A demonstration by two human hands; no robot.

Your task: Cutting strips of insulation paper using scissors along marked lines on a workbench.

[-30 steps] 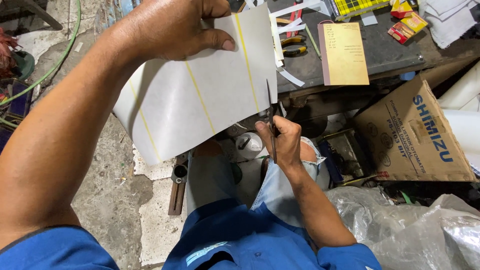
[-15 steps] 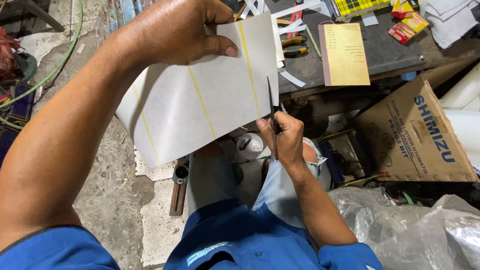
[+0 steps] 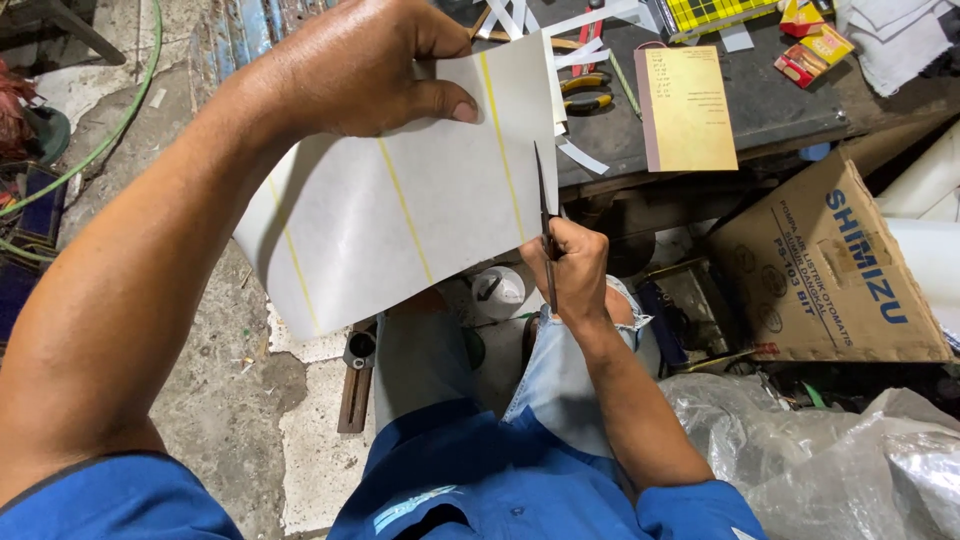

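Here our left hand [image 3: 365,65] pinches the grey yellow-striped sheet [image 3: 400,210] at its twelve-o'clock edge; our right hand [image 3: 572,268], at four o'clock, grips scissors [image 3: 543,215] whose blades run lengthwise along the sheet's right edge.

My right hand [image 3: 572,268] has climbed along the sheet's right edge, scissors [image 3: 545,225] blade now reaching further up the grey paper sheet [image 3: 400,200], left hand [image 3: 365,65] has drawn the sheet slightly higher, thumb further right
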